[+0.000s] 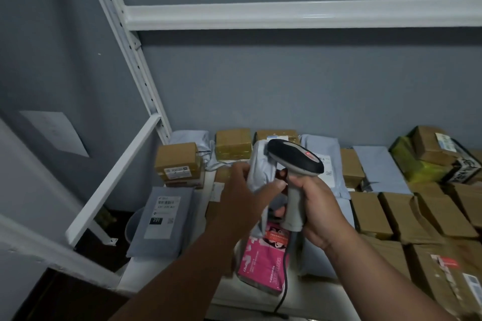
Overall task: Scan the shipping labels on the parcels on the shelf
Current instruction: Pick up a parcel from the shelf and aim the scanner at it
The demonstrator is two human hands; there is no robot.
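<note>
My right hand (317, 210) grips the grey handle of a black-topped barcode scanner (294, 157), its head pointing away over the shelf and a red light showing on top. My left hand (242, 190) holds a soft grey poly mailer (260, 164) up just left of the scanner, thumb and fingers pinching it. The mailer's label is not visible from here. Below the hands a pink printed parcel (263, 260) lies on the white shelf (146, 271). A grey mailer with a white shipping label (161, 219) lies flat at the left.
Brown cardboard boxes (407, 216) crowd the shelf's right side, and more boxes (178, 161) and grey mailers stand along the back wall. A white upright and crossbeam (287, 14) frame the shelf above. The scanner's black cable (284, 292) hangs over the front edge.
</note>
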